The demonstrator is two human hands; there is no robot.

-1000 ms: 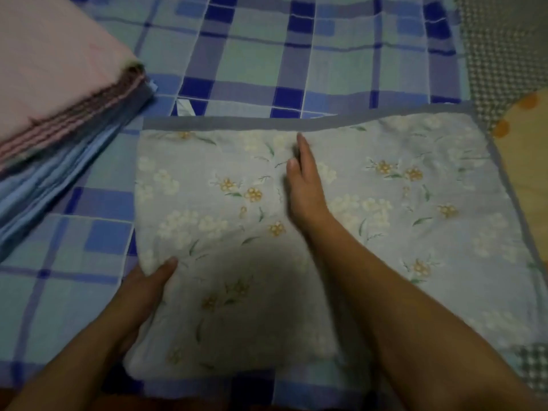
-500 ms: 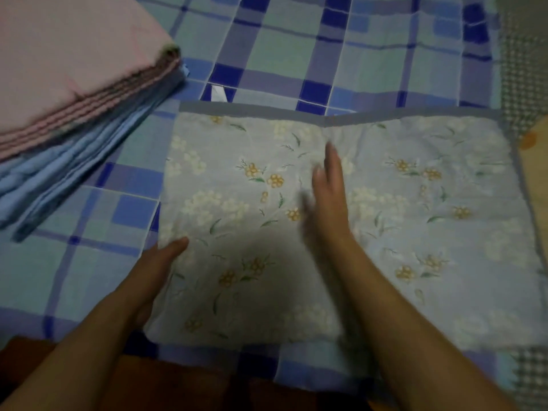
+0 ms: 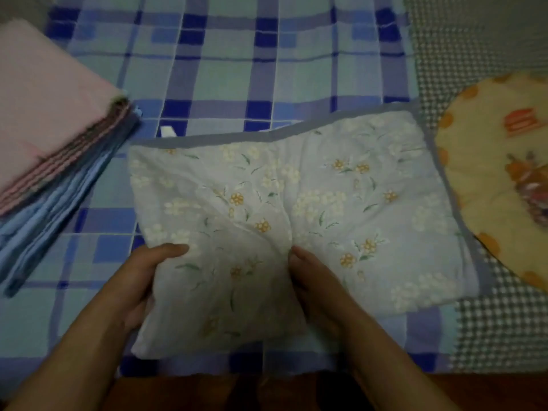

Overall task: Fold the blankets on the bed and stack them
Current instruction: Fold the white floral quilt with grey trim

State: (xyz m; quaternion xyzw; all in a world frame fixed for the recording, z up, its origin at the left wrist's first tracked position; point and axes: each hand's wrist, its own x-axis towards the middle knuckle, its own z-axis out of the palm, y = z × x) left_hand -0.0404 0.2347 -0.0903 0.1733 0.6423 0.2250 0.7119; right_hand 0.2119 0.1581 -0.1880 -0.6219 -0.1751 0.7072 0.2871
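I grip the near half of the flowered blanket on the bed, left hand at its edge, right hand seemingly pinching mid-cloth, ready to fold it toward the stack.

We see a dim, soft picture with a muted bluish cast and no glare. Fine detail is smeared: the floral blanket looks hazy, and the stack of folded blankets at left is blurred. The near edge sinks into dark shadow, and straight lines bow slightly toward the corners.
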